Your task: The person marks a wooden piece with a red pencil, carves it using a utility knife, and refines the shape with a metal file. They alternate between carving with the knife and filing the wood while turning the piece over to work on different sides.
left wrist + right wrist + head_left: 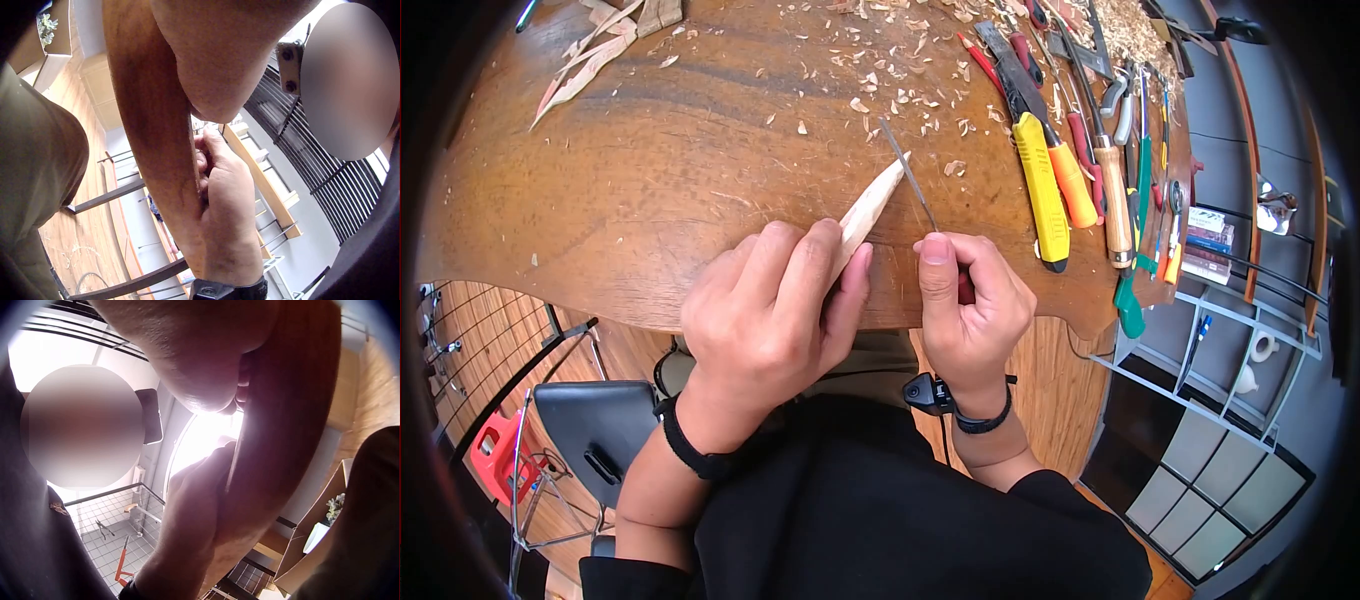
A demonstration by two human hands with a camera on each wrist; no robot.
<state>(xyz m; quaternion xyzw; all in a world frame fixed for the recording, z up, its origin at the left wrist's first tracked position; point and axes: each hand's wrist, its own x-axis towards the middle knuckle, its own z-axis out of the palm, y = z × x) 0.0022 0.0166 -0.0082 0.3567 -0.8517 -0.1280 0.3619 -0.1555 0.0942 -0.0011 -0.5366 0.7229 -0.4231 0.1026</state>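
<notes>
My left hand [765, 305] grips a pale, whittled piece of wood [870, 208] that tapers to a point, its tip slanting up and away to the right. The lower end is hidden inside the fingers. In my right hand [975, 305] is a thin, dark metal strip like a needle file [912, 180], held with the thumb along it and the fingers curled under. Its handle end is covered by the hand. The strip crosses the wood close to the pointed tip in the head view. Both wrist views show the hands at the table edge, but neither the wood nor the strip.
Wood shavings [890, 80] lie scattered over the wooden table [650, 200]. Along its right side are a yellow-handled cutter [1040, 185], an orange-handled tool [1073, 185], a wooden-handled tool [1113, 205] and several others. More carved wood pieces [605, 50] rest at the back left.
</notes>
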